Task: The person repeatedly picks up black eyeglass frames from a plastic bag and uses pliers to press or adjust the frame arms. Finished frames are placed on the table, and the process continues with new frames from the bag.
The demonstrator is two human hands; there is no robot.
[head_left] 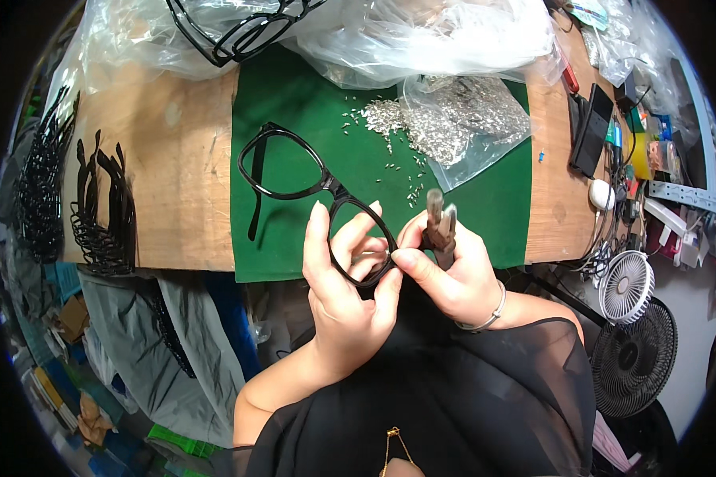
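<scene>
A glossy black eyeglass frame (282, 193) without visible lenses is held tilted above the green mat (318, 103). My left hand (348, 290) is closed around its near rim, some fingers behind and through the opening. Against the outer corner of that same rim, my right hand (445, 270) pinches with thumb and forefinger. A pliers-like metal tool (439, 222) with two blunt prongs sticks up out of the right hand's grip. Whether a small part sits between the right fingertips is too small to tell. Beyond the hands lies a pile of tiny silver metal pieces (383, 116).
A clear bag (469, 131) of silver pieces lies on the mat. Clear plastic sheeting (429, 40) and more black frames (247, 36) are at the back. Several black frames (103, 211) stand left. A phone (592, 131), cables and small fan (626, 286) are right.
</scene>
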